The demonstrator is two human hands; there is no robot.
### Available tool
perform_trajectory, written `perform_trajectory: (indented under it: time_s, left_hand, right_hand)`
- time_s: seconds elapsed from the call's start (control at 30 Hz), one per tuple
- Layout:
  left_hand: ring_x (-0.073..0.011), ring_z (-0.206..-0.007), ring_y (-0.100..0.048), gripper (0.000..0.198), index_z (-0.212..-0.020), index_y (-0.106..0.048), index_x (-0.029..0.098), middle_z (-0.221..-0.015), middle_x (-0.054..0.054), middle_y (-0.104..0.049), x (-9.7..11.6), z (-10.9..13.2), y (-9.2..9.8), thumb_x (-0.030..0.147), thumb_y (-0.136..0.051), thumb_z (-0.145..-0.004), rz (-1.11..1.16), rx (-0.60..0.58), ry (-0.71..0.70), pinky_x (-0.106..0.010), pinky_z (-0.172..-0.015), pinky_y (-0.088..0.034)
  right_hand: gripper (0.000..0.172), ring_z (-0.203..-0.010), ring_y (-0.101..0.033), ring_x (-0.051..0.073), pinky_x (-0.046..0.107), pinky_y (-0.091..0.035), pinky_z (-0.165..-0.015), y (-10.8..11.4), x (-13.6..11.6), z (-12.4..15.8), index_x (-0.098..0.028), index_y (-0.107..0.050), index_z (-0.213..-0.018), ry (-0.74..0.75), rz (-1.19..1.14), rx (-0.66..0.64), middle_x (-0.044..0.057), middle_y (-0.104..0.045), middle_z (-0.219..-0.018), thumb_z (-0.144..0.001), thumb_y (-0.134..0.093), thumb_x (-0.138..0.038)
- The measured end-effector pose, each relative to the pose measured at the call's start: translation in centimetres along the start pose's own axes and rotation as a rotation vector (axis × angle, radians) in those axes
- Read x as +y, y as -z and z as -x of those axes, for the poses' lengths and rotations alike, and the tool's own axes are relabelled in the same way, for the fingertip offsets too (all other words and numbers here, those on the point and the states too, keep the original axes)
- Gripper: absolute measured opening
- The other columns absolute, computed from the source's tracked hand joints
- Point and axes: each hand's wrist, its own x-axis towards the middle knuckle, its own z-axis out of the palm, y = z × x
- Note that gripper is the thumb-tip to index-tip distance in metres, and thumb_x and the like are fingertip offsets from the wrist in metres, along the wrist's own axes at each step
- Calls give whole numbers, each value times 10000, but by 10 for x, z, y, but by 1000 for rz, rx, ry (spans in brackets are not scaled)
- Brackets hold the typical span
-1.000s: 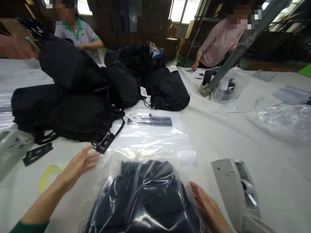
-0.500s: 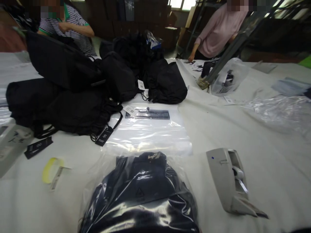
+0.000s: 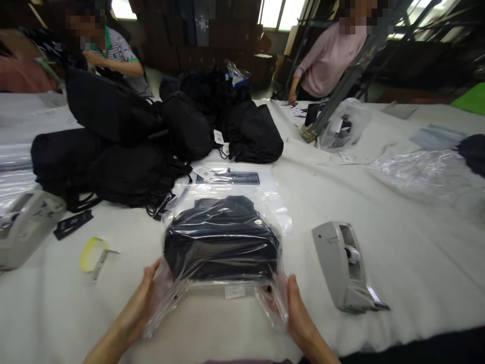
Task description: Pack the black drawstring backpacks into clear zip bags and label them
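A clear plastic bag (image 3: 223,242) lies in front of me with a dark folded fabric item (image 3: 222,230) inside. Its loose end faces me, and a small white label (image 3: 235,291) shows at that edge. My left hand (image 3: 146,298) grips the left side of the plastic, its fingers partly hidden behind the film. On the opposite side my right hand (image 3: 297,311) has hold of the plastic, thumb up along the outside and fingertips partly covered. Flat clear bags (image 3: 278,202) with a dark printed panel lie just beyond the wrapped item.
Black drawstring bags (image 3: 129,172) with hang tags are heaped at the back left. Tape dispensers stand at right (image 3: 341,268) and far left (image 3: 28,227). A yellow tape ring (image 3: 91,255) lies nearby. A slanted metal post (image 3: 344,81) rises at the back; two people stand across the table.
Both hands have come into view, holding the sides of the plastic bag. The wrapped item now sits farther up the view, with its near end showing. The camera view has shifted.
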Motion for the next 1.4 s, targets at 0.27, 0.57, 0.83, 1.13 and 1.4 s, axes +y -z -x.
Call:
perform_trajectory:
  time_s: [0.27, 0.57, 0.83, 1.13, 1.4]
  left_hand:
    - [-341, -1200, -564, 673, -1334, -520, 269, -1328, -94, -588, -17, 26, -13, 394, -715, -703, -797, 356, -691, -461, -1051, -429]
    - [-251, -909, -667, 334, -1070, -673, 188, -1063, -96, -711, -23, 49, 20, 410, -533, -864, -926, 513, -951, -335, -841, -505]
    - [-253, -890, -670, 442, -1035, -685, 208, -993, -58, -724, -64, 88, 28, 560, -604, -779, -727, 640, -695, -337, -833, -513]
    - [-135, -381, -502, 489, -722, -626, 173, -503, 13, -576, -144, 126, 29, 661, -654, -721, -299, 100, -47, -233, -346, -378]
    - [-140, -914, -700, 204, -967, -595, 190, -973, -57, -713, -82, 63, -84, 52, -626, -821, 433, 59, -106, -212, -780, -584]
  right_hand:
    - [603, -1087, -632, 308, 437, -495, -952, -15, -13, 14, -184, -539, -1340, 596, 823, 345, 126, -659, -1214, -813, -598, -471]
    - [387, -816, -714, 317, 439, -551, -796, 34, -5, 36, -200, -753, -889, 572, 917, 367, 116, -761, -867, -810, -528, -504]
    - [482, -626, -677, 237, 316, -536, -568, 32, 15, 69, -146, -737, -844, 416, 542, 458, 93, -735, -719, -724, -633, -602]
    - [562, -420, -560, 142, 233, -430, -413, -7, 83, 114, -156, -683, -714, 102, 586, -114, 49, -644, -552, -927, -390, -585]
    - [332, -1115, -566, 297, 460, -425, -1012, -58, 58, 51, -143, -666, -1145, 835, 1203, 2, 168, -656, -1139, -932, -413, -175]
